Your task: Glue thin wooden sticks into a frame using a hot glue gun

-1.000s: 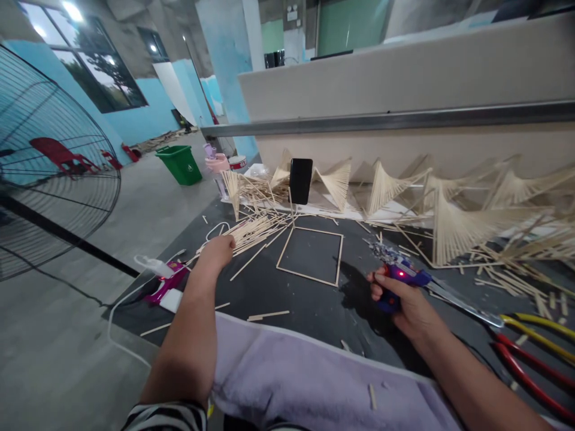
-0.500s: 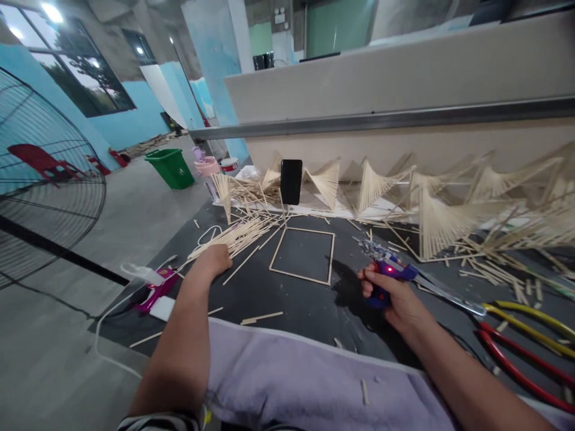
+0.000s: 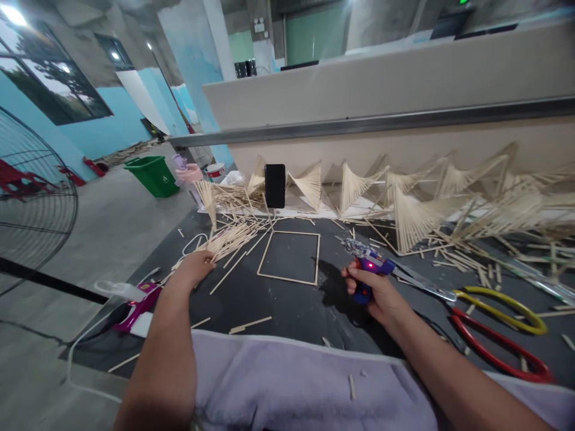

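Note:
My left hand [image 3: 192, 270] is at the near end of a loose pile of thin wooden sticks [image 3: 236, 234], its fingers curled in on some of them. How many it grips is hidden. My right hand [image 3: 375, 287] is wrapped around the handle of a blue hot glue gun [image 3: 381, 264] with a lit red light. Clumped strands cover the gun's nozzle end, which points left and away from me. Between my hands, a square frame of sticks [image 3: 287, 279] lies flat on the dark tabletop [image 3: 287, 311].
Large scissors [image 3: 498, 341] with yellow and red handles lie at the right. Twisted stick structures [image 3: 413, 221] line the back, behind a black phone-like panel [image 3: 275, 185]. A purple power strip [image 3: 139, 308] is at the left edge, near a green bin [image 3: 153, 176] and fan [image 3: 36, 191].
The view has turned slightly right, so everything sits further left. My left hand has tilted, showing more of its fingers at the pile. My right hand keeps its grip on the glue gun.

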`<state>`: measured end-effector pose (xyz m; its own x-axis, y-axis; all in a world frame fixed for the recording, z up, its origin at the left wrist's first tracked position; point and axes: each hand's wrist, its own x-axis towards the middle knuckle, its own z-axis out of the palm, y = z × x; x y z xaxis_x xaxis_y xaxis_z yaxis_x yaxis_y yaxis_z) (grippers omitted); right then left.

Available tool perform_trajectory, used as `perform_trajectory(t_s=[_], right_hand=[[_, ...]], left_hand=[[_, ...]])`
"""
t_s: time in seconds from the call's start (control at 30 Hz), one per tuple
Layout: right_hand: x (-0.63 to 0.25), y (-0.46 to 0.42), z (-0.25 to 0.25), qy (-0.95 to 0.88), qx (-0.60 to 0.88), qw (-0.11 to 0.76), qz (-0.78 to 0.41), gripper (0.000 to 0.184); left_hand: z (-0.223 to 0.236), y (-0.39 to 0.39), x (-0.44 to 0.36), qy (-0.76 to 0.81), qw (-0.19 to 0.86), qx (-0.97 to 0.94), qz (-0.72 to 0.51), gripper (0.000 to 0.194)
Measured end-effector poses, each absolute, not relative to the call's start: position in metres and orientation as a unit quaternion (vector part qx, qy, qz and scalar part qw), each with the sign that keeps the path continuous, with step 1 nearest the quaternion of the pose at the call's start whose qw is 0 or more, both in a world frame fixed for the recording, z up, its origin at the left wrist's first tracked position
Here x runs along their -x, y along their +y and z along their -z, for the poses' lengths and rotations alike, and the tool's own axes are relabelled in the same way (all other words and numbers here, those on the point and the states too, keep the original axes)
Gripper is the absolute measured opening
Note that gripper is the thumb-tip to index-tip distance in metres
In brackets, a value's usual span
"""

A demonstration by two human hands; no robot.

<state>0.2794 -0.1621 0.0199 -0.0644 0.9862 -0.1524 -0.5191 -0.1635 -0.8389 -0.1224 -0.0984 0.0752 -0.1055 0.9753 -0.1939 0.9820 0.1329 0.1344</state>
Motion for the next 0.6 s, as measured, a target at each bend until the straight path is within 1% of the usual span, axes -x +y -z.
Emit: perform_trajectory(t_s=[0.07, 0.13, 0.23, 0.3, 0.33, 0.37, 0.43, 0.5, 0.6], right_hand=[[-0.280, -0.162, -0.020, -0.308, 0.375, 0.567, -0.666, 0.015], [-0.280, -0.162, -0.020, -0.308, 0.368, 0.567, -0.669, 0.014], [-0.280, -0.162, -0.019, -0.306, 0.363, 0.565, -0.675, 0.014], [-0.280, -0.162, -0.019, -0.305, 0.361, 0.563, -0.678, 0.014], [-0.280, -0.161, -0.019, -0.306, 0.359, 0.564, -0.678, 0.014], [-0.281, -0.161, -0.019, -0.308, 0.356, 0.567, -0.676, 0.014], [-0.281, -0.160, -0.019, -0.309, 0.350, 0.574, -0.673, 0.014], [-0.282, -0.159, -0.018, -0.309, 0.349, 0.578, -0.669, 0.015], [-0.282, -0.159, -0.015, -0.308, 0.355, 0.575, -0.669, 0.016]], left_hand=[[-0.076, -0.096, 0.127, 0.767, 0.092, -0.634, 0.029, 0.030], [-0.079, -0.097, 0.130, 0.782, 0.060, -0.619, 0.020, 0.037], [-0.089, -0.101, 0.126, 0.776, 0.033, -0.627, -0.054, 0.054], [-0.095, -0.106, 0.114, 0.737, 0.061, -0.663, -0.113, 0.064], [-0.097, -0.108, 0.105, 0.707, 0.087, -0.689, -0.130, 0.064], [-0.098, -0.110, 0.093, 0.676, 0.114, -0.716, -0.133, 0.059], [-0.097, -0.115, 0.065, 0.612, 0.149, -0.770, -0.099, 0.043], [-0.091, -0.119, 0.034, 0.549, 0.119, -0.825, -0.070, 0.031], [-0.077, -0.123, -0.002, 0.434, 0.088, -0.896, -0.026, 0.027]])
